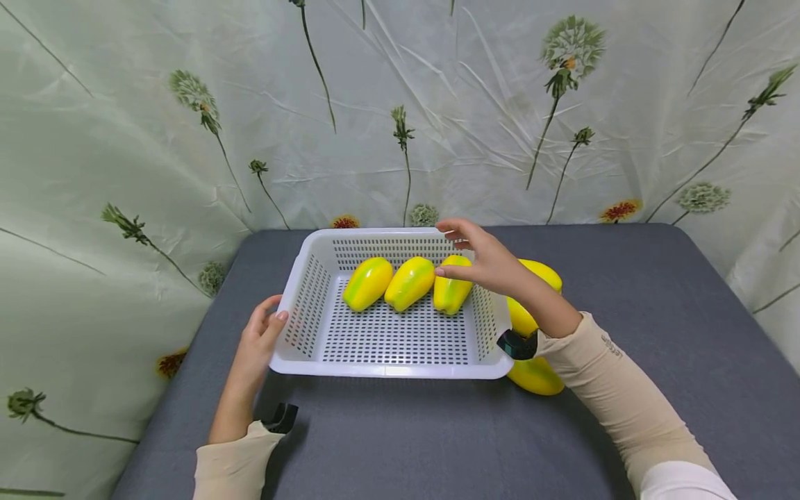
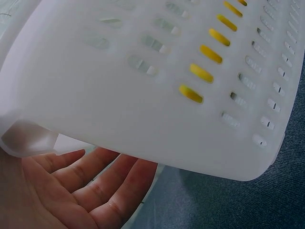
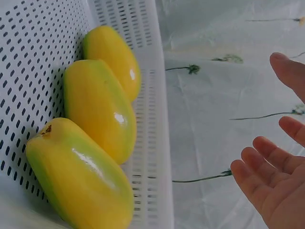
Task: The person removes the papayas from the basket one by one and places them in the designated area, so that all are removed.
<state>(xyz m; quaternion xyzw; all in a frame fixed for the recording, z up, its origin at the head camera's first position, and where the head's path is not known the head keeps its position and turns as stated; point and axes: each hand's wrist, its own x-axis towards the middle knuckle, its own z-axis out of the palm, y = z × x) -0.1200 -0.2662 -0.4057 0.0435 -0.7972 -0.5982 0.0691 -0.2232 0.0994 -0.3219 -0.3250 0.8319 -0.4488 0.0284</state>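
A white slotted plastic basket point(image 1: 394, 370) holds three yellow-green papayas, a left one point(image 1: 367, 285), a middle one point(image 1: 410, 284) and a right one point(image 1: 451, 295). At the basket's left side, my left hand point(image 1: 253, 347) holds the rim, its thumb over the edge and its fingers along the outside wall. My right hand point(image 1: 494, 264) hovers above the right papaya and the basket's back right corner. Its fingers are spread and hold nothing, as the right wrist view also shows. Through the slots in the left wrist view, a yellow papaya point(image 2: 201, 73) shows.
More yellow papayas lie just right of the basket, partly hidden by the right arm: one at the back point(image 1: 544, 273), one in the middle point(image 1: 521, 319), one in front point(image 1: 539, 377). A grey cloth point(image 1: 400, 437) covers the table. Behind it hangs a flower-patterned curtain point(image 1: 437, 104).
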